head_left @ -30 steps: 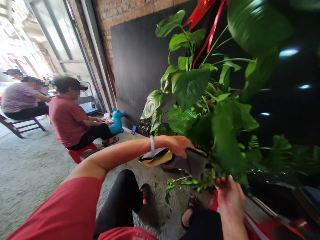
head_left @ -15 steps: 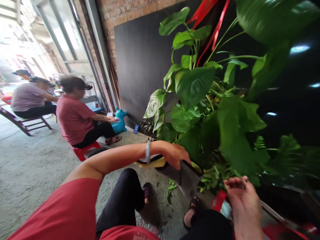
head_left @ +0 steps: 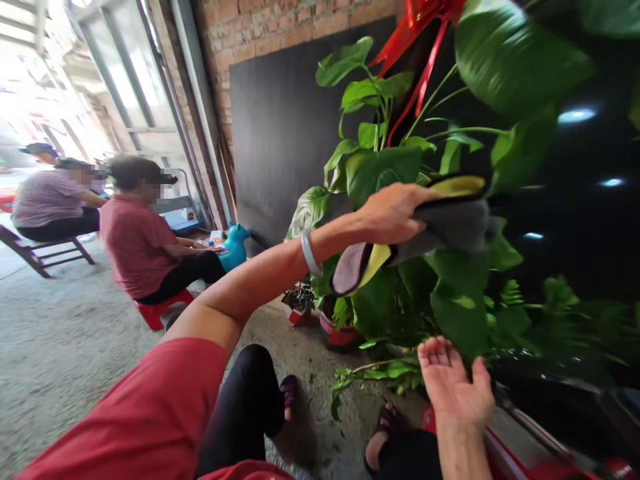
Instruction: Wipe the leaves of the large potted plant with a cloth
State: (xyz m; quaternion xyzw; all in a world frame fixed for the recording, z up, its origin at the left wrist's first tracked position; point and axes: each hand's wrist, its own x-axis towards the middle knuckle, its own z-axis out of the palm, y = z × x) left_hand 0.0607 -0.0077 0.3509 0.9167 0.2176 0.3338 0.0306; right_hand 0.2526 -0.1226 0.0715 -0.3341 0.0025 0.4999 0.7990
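Note:
My left hand (head_left: 397,213) grips a folded grey-and-yellow cloth (head_left: 453,223) with dark edging, and part of it hangs down below my wrist. The cloth lies over the upper leaves of a large leafy potted plant (head_left: 395,163). A pale bangle (head_left: 311,253) circles my left wrist. Lower right, my right hand (head_left: 457,383) is palm up with fingers spread and nothing in it. Just above its fingertips hangs a big green leaf (head_left: 457,313); whether they touch I cannot tell.
A red ribbon bow (head_left: 425,27) hangs among the stems. Small pots (head_left: 299,308) stand on the concrete floor by the dark panel (head_left: 285,127). At left, a person in a red shirt (head_left: 137,247) sits on a red stool beside a blue animal-shaped toy (head_left: 234,247); others sit behind.
My left hand has lifted the cloth from low beside the plant up onto its leaves, to the right. My right hand has shifted slightly left and its curled fingers have opened.

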